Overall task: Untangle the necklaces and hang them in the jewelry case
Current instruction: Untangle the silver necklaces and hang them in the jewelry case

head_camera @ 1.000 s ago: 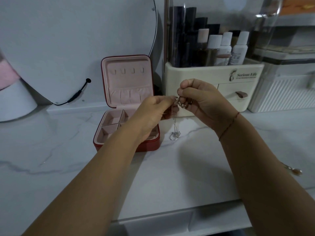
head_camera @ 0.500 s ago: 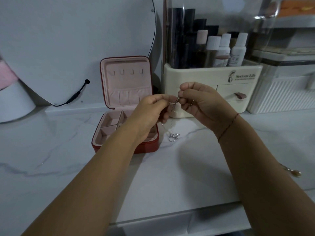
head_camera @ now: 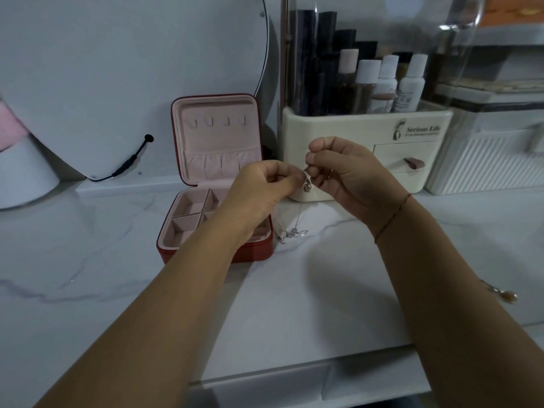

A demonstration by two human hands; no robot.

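The necklaces (head_camera: 306, 184) are fine chain, and I judge them nearly weightless, limp and slippery. They would kink or snap if yanked, so the place to hold is the links right at the knot, fingertips only, teasing rather than pulling. The knot, with a small pinkish pendant in it, hangs in the air just right of the case (head_camera: 217, 142), level with its open lid. My left hand (head_camera: 262, 187) pinches it from the case side between thumb and forefinger, and my right hand (head_camera: 353, 178) pinches it from the far side, the other fingers curled in. Both hands nearly touch around it. A thin strand drops from the knot to a silver charm (head_camera: 293, 232) lying just right of the case's front corner. The four hooks (head_camera: 217, 122) in the case's lid are bare, so nothing is hung yet.
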